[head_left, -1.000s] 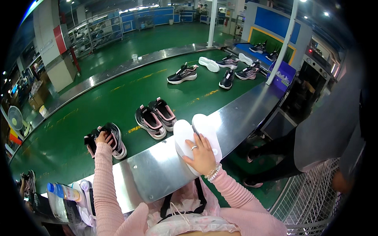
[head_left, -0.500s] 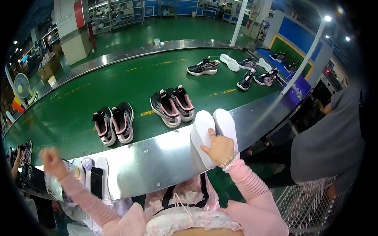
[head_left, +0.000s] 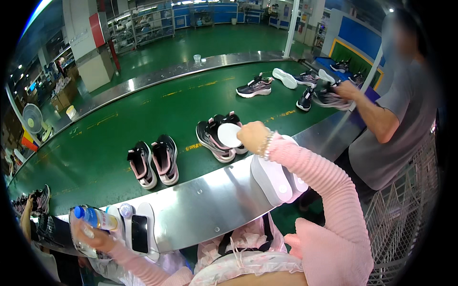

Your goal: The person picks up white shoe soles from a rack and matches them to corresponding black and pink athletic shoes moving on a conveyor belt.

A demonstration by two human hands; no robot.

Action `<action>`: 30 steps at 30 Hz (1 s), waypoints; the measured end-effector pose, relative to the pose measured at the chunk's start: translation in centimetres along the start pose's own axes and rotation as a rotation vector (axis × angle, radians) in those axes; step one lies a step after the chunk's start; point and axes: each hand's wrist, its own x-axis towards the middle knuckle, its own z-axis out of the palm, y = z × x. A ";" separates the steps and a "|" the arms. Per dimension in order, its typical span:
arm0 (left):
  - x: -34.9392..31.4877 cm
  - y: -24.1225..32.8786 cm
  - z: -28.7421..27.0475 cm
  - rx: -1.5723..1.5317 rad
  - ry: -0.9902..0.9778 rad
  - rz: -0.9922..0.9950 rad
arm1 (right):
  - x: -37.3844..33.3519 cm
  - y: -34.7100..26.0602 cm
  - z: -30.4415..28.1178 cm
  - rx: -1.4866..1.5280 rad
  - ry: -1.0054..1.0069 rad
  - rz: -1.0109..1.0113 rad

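My right hand grips a white insole by one end, fingers closed, holding it over a pair of black and pink sneakers. Below that forearm, two stacks of white insoles lie on the metal ledge. Over at the left, my left hand is beside a bottle with a blue cap; its fingers are smeared by motion. A second pair of black and pink sneakers stands on the green belt, left of the first.
A phone lies on a white insole at the ledge's left. Farther right, a co-worker in grey holds a blurred sneaker. Several sneakers and a white sole rest on the belt. A wire cart stands at right.
My right hand has lifted an insole off the stacks and moved it forward over the sneakers. My left hand has come down near the bottle. The co-worker has reached over the belt.
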 end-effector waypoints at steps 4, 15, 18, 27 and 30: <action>-4.6 13.2 9.0 -0.926 -0.538 -0.277 | 4.3 -0.7 2.3 0.002 -0.093 -0.127; -14.4 28.8 27.3 -0.654 -1.235 -0.321 | 8.6 -4.0 4.8 0.224 -0.108 0.038; -13.2 28.6 26.6 -0.603 -1.302 -0.123 | 6.8 -2.6 5.2 0.143 -0.146 0.016; -13.8 26.2 27.5 -0.640 -1.266 -0.007 | 7.6 -5.3 8.0 0.156 0.083 -0.077; -14.6 25.4 28.4 -0.641 -1.263 0.008 | 9.0 -7.2 8.1 0.304 -0.049 0.109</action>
